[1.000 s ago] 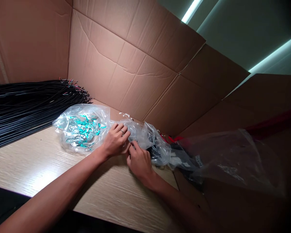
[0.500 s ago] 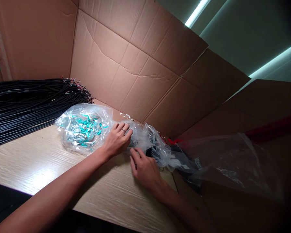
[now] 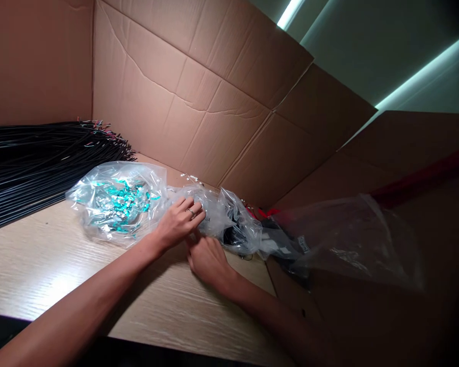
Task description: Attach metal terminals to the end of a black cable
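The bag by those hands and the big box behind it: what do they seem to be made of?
The bag looks like thin clear plastic film, glossy and see-through, with shiny creases. The box wall looks like matte brown cardboard, probably corrugated, with folded seams and a long surface crease.

Bare to the edge of the frame: a worker's slim left forearm [image 3: 87, 300] and right forearm [image 3: 268, 308] taper to ungloved hands, the left hand [image 3: 178, 224] and the right hand [image 3: 208, 261]. A thin silver-coloured finger ring [image 3: 192, 211] sits on the left hand, its metal catching the light.
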The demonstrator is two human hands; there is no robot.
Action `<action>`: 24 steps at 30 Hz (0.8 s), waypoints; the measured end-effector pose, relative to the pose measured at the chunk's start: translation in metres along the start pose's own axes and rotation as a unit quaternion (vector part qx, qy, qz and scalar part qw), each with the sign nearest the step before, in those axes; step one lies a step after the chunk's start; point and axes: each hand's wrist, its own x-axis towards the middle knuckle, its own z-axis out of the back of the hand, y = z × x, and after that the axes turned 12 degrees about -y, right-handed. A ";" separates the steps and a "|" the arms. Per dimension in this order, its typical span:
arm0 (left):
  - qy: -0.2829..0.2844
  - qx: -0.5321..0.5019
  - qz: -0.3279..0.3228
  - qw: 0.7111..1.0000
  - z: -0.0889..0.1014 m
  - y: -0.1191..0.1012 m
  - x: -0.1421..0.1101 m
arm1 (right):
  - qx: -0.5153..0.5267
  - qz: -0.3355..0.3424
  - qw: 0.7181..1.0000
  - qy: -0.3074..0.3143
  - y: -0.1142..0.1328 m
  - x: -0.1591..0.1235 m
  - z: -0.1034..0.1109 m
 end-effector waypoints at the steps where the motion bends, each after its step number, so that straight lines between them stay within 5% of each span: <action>1: -0.003 -0.002 -0.003 1.000 0.001 0.000 0.000 | -0.001 -0.003 1.000 0.001 0.001 0.001 0.001; 13: -0.009 0.007 0.059 0.998 -0.002 0.001 -0.003 | 0.032 -0.038 0.998 -0.045 -0.021 -0.043 0.023; 19: -0.031 -0.015 0.075 0.997 -0.003 -0.009 0.003 | 0.031 -0.063 0.981 -0.180 -0.059 -0.052 0.036; 24: -0.055 -0.018 0.071 0.996 -0.013 -0.014 0.002 | 0.004 0.025 0.957 -0.289 -0.070 -0.018 0.072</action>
